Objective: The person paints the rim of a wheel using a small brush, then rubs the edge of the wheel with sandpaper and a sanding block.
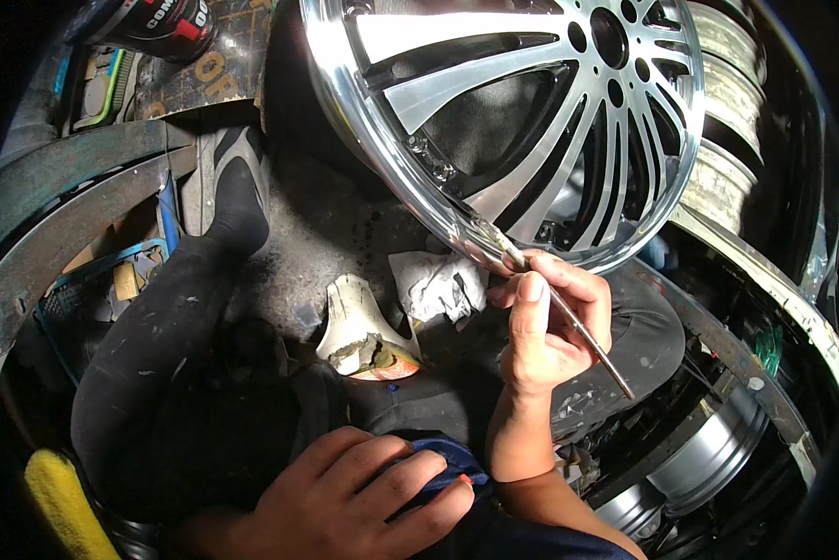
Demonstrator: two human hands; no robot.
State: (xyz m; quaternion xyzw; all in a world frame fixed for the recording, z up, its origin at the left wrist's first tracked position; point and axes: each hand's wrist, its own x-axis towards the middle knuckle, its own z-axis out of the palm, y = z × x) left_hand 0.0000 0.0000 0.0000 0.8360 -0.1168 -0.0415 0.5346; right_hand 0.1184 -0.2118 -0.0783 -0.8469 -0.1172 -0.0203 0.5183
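Observation:
My right hand (559,327) pinches a slim metal-handled tool (589,338). Its pale, smeared end reaches the lower lip of a polished alloy wheel (531,177) with black recesses; whether the tip touches the metal is not clear. The wheel leans upright in front of me. My left hand (373,485) lies across my lap on dark blue cloth (447,457), fingers loosely extended and thumb hidden. A small orange-red spot shows by a fingertip. Between my legs stands a cut white plastic piece (349,303) bearing grey, putty-like material (377,353).
Crumpled white paper or cloth (438,285) lies below the wheel. A dark tub (163,28) stands at upper left, near a blue basket (60,299). More wheels (718,429) sit at lower right, and pale stacked rims (726,103) stand at upper right. Something yellow (65,504) is at lower left.

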